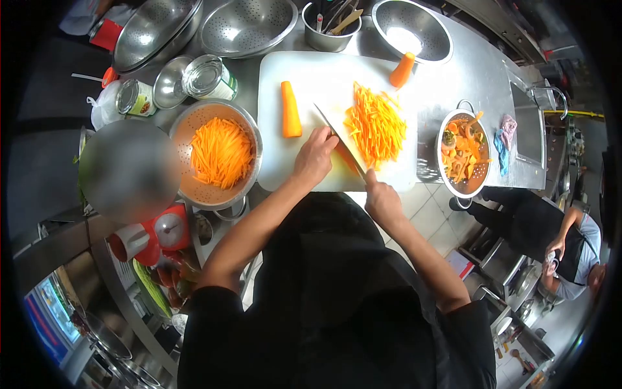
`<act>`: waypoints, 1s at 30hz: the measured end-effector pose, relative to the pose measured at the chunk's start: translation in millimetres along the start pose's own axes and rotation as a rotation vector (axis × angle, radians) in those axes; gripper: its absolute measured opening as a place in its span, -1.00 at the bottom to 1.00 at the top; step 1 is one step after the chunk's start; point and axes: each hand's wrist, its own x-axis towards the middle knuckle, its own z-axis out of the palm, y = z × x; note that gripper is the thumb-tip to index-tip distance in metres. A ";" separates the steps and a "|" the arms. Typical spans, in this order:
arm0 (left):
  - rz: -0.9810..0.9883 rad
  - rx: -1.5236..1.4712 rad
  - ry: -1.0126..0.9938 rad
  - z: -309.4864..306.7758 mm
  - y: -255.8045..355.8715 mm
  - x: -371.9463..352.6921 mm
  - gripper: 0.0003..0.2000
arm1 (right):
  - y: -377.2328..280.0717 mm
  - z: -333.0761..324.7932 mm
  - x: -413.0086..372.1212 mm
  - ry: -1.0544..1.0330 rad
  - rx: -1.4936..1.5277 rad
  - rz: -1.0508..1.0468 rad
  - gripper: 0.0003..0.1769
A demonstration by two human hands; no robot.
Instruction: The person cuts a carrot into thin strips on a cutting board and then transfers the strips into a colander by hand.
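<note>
On a white cutting board (275,69), my right hand (383,202) is closed around the handle of a kitchen knife (342,139). Its blade slants away to the upper left, close beside the fingers of my left hand (315,157). Those fingers are curled down on a carrot piece (346,157), mostly hidden by the hand and blade. Right of the knife lies a heap of carrot strips (378,126). A whole peeled carrot (290,110) rests left of the blade, and a shorter carrot piece (402,70) sits at the board's upper right corner.
Left of the board stands a colander (249,178) of carrot strips; on the right, another colander (461,189) holds peelings and scraps. Metal bowls, cans (208,78) and a utensil pot (327,43) line the back. A red scale (170,230) is lower left. Another person (551,227) stands right.
</note>
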 end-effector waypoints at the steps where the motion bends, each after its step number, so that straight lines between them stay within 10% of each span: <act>1: 0.006 -0.020 0.037 -1.5 1.4 1.7 -0.82 | -6.4 -2.8 9.6 0.037 0.009 -0.034 -0.70; 30: 0.080 -0.074 0.132 4.1 -16.8 8.6 -0.87 | -18.5 -11.8 -8.9 -0.095 -0.020 0.085 -0.60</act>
